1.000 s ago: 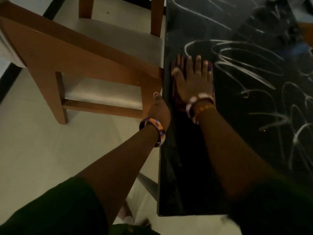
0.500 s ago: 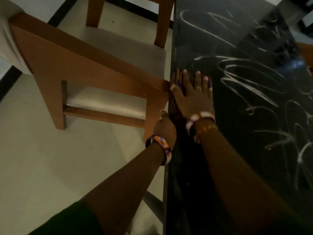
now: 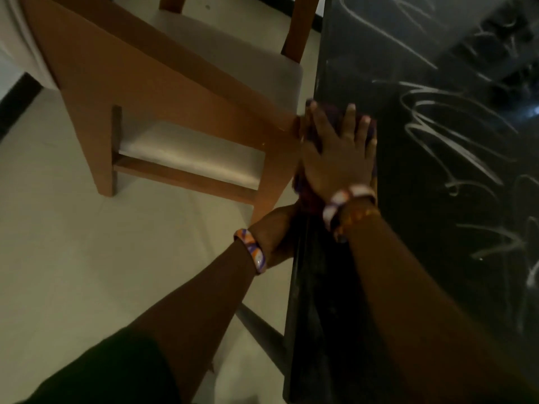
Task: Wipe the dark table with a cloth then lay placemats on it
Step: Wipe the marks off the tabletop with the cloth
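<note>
The dark table (image 3: pixel 437 205) fills the right side, its glossy top streaked with pale wipe marks. A purple cloth (image 3: pixel 335 116) lies at the table's left edge, and a fold of it hangs over that edge. My right hand (image 3: pixel 338 158) presses flat on the cloth with fingers spread. My left hand (image 3: pixel 274 231) sits against the table's left edge just below the cloth. Its fingers are hidden by the edge. No placemats are in view.
A wooden chair (image 3: pixel 175 91) with a pale seat stands close to the table's left edge, its corner almost touching the cloth. Pale tiled floor (image 3: pixel 87 258) lies to the left. A table leg (image 3: pixel 262 330) slants below the edge.
My right hand and the cloth have slid slightly left, so the cloth now overhangs the table edge. My left hand has stayed at the edge, a little further back from the right hand.
</note>
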`<state>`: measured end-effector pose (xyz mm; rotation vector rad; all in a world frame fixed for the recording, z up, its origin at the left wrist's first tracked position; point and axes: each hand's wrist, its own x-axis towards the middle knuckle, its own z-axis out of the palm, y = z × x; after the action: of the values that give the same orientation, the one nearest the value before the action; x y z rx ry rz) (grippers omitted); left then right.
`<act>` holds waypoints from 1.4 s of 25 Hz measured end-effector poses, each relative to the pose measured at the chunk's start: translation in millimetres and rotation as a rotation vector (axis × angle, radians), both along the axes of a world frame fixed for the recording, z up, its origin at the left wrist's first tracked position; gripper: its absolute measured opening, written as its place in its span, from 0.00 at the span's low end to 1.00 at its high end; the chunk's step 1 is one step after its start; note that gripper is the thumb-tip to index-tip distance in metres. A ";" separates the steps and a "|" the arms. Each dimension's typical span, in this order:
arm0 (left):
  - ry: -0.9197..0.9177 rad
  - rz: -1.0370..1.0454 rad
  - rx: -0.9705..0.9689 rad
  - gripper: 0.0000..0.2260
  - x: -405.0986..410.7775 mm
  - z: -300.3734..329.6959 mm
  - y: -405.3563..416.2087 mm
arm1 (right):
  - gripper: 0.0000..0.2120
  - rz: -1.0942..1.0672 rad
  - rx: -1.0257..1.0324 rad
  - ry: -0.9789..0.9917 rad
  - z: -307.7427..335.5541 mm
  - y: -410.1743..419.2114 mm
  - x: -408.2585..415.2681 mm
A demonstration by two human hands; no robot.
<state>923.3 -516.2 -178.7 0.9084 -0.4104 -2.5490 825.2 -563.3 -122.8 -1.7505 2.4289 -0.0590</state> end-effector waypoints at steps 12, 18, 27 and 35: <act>0.015 0.078 0.067 0.12 2.8 -1.9 9.7 | 0.29 0.019 0.005 0.039 -2.3 82.3 25.7; 0.037 0.000 -0.042 0.12 18.2 -11.6 36.2 | 0.27 0.014 0.016 -0.027 4.9 43.0 17.1; -0.076 0.009 -0.180 0.10 40.8 -18.3 83.2 | 0.27 0.031 0.037 0.000 8.1 84.7 35.7; -0.227 -0.014 -0.190 0.19 65.5 -0.6 171.2 | 0.27 0.092 -0.029 0.007 -1.1 191.9 68.2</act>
<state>988.9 -345.0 -179.3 1.1277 -0.7150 -2.3755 893.4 -371.3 -123.8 -1.8752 2.3595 -0.0781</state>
